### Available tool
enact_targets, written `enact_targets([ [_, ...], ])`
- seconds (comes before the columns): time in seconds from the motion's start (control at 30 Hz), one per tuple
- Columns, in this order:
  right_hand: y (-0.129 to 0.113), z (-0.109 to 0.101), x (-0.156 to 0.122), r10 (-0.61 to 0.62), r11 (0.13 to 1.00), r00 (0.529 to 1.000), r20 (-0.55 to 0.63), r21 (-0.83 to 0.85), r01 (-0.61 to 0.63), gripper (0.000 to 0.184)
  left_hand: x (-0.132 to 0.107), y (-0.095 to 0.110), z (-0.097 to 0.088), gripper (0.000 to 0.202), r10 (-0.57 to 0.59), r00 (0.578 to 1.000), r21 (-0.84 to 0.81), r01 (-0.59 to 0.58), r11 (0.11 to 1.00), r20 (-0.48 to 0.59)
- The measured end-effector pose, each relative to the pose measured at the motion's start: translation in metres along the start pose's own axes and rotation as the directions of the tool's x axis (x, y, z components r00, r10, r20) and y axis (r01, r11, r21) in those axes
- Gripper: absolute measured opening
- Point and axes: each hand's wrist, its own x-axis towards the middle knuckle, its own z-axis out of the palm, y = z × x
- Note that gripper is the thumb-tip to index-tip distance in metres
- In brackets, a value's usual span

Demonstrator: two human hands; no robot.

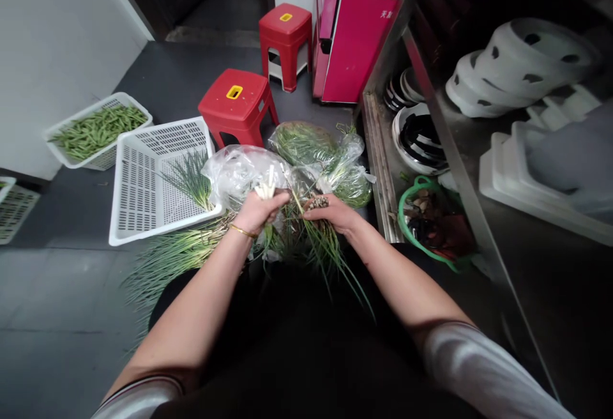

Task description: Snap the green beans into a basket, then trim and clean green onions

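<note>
My left hand (258, 211) is closed round several scallions (267, 189), their white ends sticking up above the fist and green leaves hanging below. Just to its right, my right hand (336, 213) grips a bunch of scallions (329, 246) with the roots up and the long green leaves trailing down. One thin stalk slants up between the two hands. Left of them, a white perforated basket (165, 228) has scallions (190, 177) in its right part. More scallions (177, 253) lie spread on the floor in front of it. A clear plastic bag (237, 165) sits beyond my left hand.
Bagged greens (304, 142) lie beyond my hands. Two red stools (234, 109) stand farther back, near a pink cabinet (357, 48). A basket of green beans (98, 131) is at left. At right are a green-rimmed basket (407, 198) and a metal shelf (469, 182) with white containers.
</note>
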Motion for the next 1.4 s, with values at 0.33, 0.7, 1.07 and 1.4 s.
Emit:
enact_targets([
  [0.33, 0.001, 0.005, 0.005, -0.031, 0.999, 0.999, 0.037, -0.023, 0.032, 0.024, -0.005, -0.003, 0.002, 0.029, 0.062, 0.995, 0.105, -0.069, 0.992, 0.072],
  [0.7, -0.001, 0.013, 0.007, -0.026, 0.998, 0.998, 0.065, -0.055, 0.029, 0.021, -0.018, 0.003, 0.0, 0.025, 0.011, 0.975, 0.188, -0.053, 0.981, 0.221],
  [1.07, -0.019, -0.016, -0.016, -0.006, 0.99, 0.988, 0.155, 0.138, -0.016, 0.026, -0.004, -0.001, -0.027, 0.012, 0.058, 0.975, 0.415, -0.144, 0.898, 0.213],
  [1.4, -0.046, -0.058, -0.051, -0.229, 0.972, 0.97, 0.086, 0.076, 0.223, 0.049, 0.017, -0.009, -0.056, 0.016, 0.12, 0.992, 0.584, -0.071, 0.809, -0.045],
])
